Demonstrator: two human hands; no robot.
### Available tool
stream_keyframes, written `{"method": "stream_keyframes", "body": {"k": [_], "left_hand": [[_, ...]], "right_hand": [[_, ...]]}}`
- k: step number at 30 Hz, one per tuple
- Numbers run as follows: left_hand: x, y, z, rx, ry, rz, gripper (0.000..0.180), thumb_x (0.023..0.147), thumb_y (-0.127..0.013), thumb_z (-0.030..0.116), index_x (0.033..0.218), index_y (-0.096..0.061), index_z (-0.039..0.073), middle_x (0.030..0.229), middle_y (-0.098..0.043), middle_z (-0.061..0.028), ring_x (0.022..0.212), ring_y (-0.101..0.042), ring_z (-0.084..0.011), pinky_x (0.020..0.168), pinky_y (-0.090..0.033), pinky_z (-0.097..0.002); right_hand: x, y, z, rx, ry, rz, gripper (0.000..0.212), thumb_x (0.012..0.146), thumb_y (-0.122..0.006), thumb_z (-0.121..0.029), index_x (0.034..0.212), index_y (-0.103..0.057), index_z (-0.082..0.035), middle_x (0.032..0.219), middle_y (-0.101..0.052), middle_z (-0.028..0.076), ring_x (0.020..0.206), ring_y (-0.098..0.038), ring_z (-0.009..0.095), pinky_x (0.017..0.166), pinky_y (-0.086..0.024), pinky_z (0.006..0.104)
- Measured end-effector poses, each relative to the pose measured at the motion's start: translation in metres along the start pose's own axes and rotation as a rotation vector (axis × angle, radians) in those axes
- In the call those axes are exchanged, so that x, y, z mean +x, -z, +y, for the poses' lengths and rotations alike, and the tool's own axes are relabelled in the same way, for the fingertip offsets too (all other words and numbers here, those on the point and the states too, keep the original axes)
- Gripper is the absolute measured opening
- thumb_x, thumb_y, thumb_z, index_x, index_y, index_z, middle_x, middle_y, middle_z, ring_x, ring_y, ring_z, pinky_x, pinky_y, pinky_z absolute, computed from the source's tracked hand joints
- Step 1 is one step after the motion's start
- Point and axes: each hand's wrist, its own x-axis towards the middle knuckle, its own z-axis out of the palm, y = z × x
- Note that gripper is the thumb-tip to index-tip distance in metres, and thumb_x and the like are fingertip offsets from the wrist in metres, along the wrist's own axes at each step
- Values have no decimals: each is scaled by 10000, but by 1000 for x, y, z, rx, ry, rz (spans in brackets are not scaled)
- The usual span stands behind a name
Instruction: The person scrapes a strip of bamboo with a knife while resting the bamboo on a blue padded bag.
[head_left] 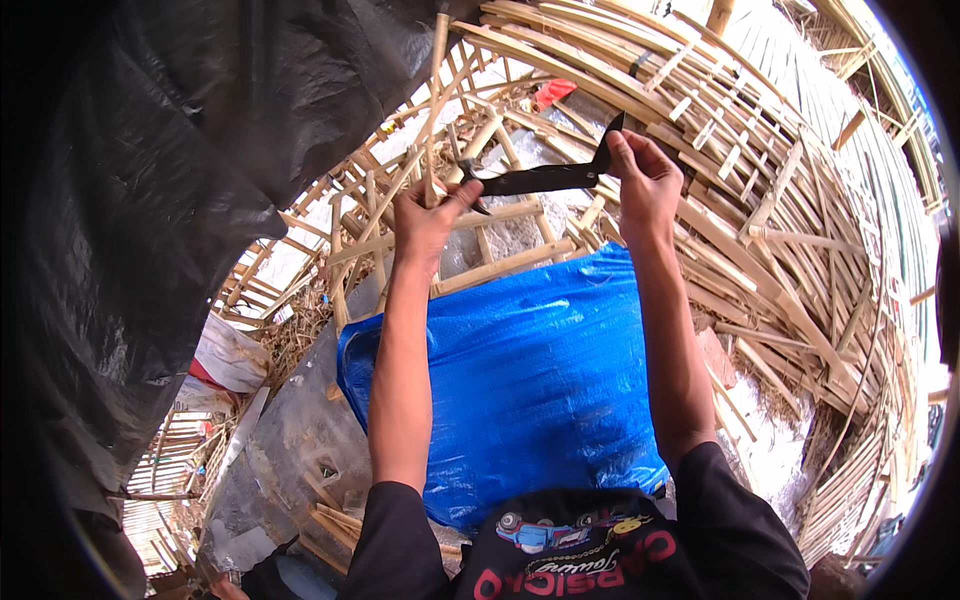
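My left hand is closed around a thin bamboo stick that rises from its grip. Its thumb and fingers also meet one end of a black flat strip, perhaps rubber or plastic. Pinching the strip's other end is my right hand, and a short tail of it sticks up past the fingers. Between the two hands the strip is stretched nearly level. Beneath and behind them lies a bamboo frame of crossed poles. A blue plastic sheet spreads below my forearms, in front of my body.
Long split bamboo strips lie heaped on the right. A black tarp hangs over the left side. A red scrap sits among the poles ahead. At the lower left edge, part of another person's hand shows near bamboo pieces.
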Motion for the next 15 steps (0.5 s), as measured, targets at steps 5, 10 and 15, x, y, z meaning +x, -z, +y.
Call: {"method": "stream_keyframes", "body": {"k": [5,10,15], "left_hand": [[2,2,-2,136,-38,-151,275,745,-932,205,815,-711,59,778,-698,-13,728,-643,-79,678,-512,-258],[3,-3,-10,395,-54,-169,424,714,-952,285,975,-753,17,834,-717,-41,757,-632,-81,706,-505,-288],[-4,-19,6,387,-390,-44,703,653,-964,353,1187,-709,-28,1179,-731,-154,1086,-680,-164,950,-528,-329]], "right_hand": [[43,-9,-67,-386,-10,-378,274,932,-748,-173,1081,-730,56,906,-744,89,811,-681,109,757,-573,252],[44,-42,-96,-531,168,-528,228,900,-759,-125,1048,-739,47,881,-753,114,785,-691,123,709,-553,295],[45,-51,-99,-685,279,-536,177,876,-760,-124,1002,-759,0,827,-752,117,716,-681,147,693,-544,312]]}}
